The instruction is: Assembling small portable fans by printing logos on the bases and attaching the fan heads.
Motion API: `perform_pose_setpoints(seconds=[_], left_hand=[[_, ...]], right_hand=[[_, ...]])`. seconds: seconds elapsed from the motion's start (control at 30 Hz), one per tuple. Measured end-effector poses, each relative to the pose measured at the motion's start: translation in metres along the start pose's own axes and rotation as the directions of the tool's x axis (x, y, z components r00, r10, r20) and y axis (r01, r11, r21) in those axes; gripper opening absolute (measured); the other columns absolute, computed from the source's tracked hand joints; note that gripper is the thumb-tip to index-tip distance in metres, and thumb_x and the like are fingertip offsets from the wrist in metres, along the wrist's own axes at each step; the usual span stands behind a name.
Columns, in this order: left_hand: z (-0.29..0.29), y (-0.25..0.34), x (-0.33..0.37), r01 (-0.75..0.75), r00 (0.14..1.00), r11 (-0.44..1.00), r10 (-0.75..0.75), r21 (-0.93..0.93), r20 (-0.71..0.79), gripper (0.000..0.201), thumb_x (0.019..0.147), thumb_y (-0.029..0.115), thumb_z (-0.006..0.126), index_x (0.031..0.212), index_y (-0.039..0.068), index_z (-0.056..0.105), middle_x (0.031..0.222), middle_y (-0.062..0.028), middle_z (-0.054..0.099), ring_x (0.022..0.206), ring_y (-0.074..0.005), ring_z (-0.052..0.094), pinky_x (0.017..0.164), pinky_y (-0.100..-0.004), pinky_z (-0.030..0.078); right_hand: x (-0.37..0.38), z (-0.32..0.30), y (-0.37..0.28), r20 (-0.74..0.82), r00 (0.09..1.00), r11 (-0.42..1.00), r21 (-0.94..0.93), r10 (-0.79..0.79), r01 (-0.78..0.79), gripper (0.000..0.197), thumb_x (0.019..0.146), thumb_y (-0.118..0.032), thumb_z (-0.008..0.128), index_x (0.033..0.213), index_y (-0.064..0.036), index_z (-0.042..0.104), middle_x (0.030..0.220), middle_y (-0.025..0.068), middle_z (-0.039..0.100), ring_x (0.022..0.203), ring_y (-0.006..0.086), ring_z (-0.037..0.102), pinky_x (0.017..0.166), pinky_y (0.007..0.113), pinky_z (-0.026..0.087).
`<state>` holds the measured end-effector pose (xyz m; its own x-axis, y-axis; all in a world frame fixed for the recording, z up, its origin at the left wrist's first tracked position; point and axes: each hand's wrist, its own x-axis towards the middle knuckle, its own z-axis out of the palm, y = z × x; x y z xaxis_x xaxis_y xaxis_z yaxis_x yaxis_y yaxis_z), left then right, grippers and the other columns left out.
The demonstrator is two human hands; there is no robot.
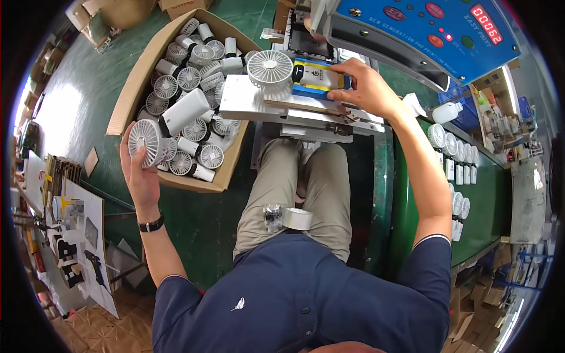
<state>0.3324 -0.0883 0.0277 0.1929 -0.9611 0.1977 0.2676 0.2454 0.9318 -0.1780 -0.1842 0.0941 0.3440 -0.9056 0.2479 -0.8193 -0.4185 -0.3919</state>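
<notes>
My left hand [140, 176] is closed round the round grille of a white handheld fan [187, 112]. That fan's handle points up and right over an open cardboard box. A second white handheld fan [318, 76] lies in a blue and yellow holder [306, 92] on the metal slide of a machine, its grille [269, 68] sticking out to the left. At the handle's right end, the thumb and fingers of my right hand [371, 88] grip it from both sides. Dark print shows on the handle's face.
The cardboard box [120, 106] is full of loose fans. A blue control panel [412, 29] of the machine overhangs at upper right. On the green bench [482, 206] to my right stand rows of fans [450, 144] and a white bottle [447, 112]. Tape [298, 219] sits by my lap.
</notes>
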Motion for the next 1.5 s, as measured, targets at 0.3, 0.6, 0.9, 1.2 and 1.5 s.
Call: perform_pose_setpoints(seconds=[0.3,0.6,0.9,1.2,1.5], left_hand=[[0.055,-0.024,0.043,-0.019,0.989,0.984,0.045,-0.177,0.141,0.063,0.099,0.010,0.068,0.157,0.002,0.047,0.147,-0.0179,0.062,0.124,-0.0257,0.068,0.099,-0.0351,0.058],[0.158,-0.052,0.092,-0.164,0.879,0.981,0.098,0.102,0.466,0.059,0.091,0.021,0.086,0.140,-0.002,0.062,0.119,-0.0124,0.075,0.103,-0.0198,0.072,0.095,-0.0298,0.056],[0.193,-0.084,0.135,-0.274,0.842,0.815,-0.054,0.511,0.537,0.056,0.085,0.034,0.092,0.121,-0.005,0.073,0.105,-0.0124,0.077,0.090,-0.0180,0.070,0.083,-0.0287,0.056],[0.224,-0.058,0.138,-0.359,0.806,0.633,-0.161,0.687,0.569,0.064,0.088,0.044,0.088,0.120,-0.009,0.072,0.107,-0.0150,0.077,0.091,-0.0214,0.070,0.083,-0.0328,0.056],[0.200,-0.071,0.161,-0.334,0.841,0.538,-0.200,0.774,0.502,0.071,0.102,0.042,0.078,0.153,-0.004,0.058,0.139,-0.0189,0.068,0.122,-0.0256,0.067,0.105,-0.0337,0.053]], right_hand=[[-0.003,-0.041,-0.042,-0.006,0.987,0.984,-0.075,0.160,-0.160,0.035,0.087,-0.022,0.089,0.116,-0.0059,0.077,0.105,0.0041,0.071,0.081,0.0160,0.061,0.072,0.031,0.051],[-0.235,-0.094,-0.011,-0.392,0.885,0.968,0.087,0.251,-0.236,0.025,0.079,-0.002,0.078,0.104,-0.0025,0.073,0.100,0.0038,0.067,0.080,0.0150,0.056,0.071,0.027,0.047],[-0.479,-0.095,-0.044,-0.498,0.491,0.666,0.268,0.714,-0.697,0.027,0.085,0.002,0.075,0.112,0.0003,0.071,0.102,0.0032,0.064,0.079,0.0127,0.053,0.071,0.024,0.046],[-0.519,-0.075,-0.048,-0.531,0.412,0.594,0.228,0.740,-0.772,0.025,0.086,-0.002,0.078,0.110,-0.0003,0.073,0.099,0.0026,0.065,0.075,0.0115,0.051,0.068,0.024,0.045],[-0.511,-0.038,-0.012,-0.565,0.288,0.548,0.365,0.773,-0.753,0.026,0.085,-0.010,0.087,0.106,0.0014,0.075,0.094,0.0029,0.066,0.068,0.0109,0.054,0.064,0.025,0.047]])
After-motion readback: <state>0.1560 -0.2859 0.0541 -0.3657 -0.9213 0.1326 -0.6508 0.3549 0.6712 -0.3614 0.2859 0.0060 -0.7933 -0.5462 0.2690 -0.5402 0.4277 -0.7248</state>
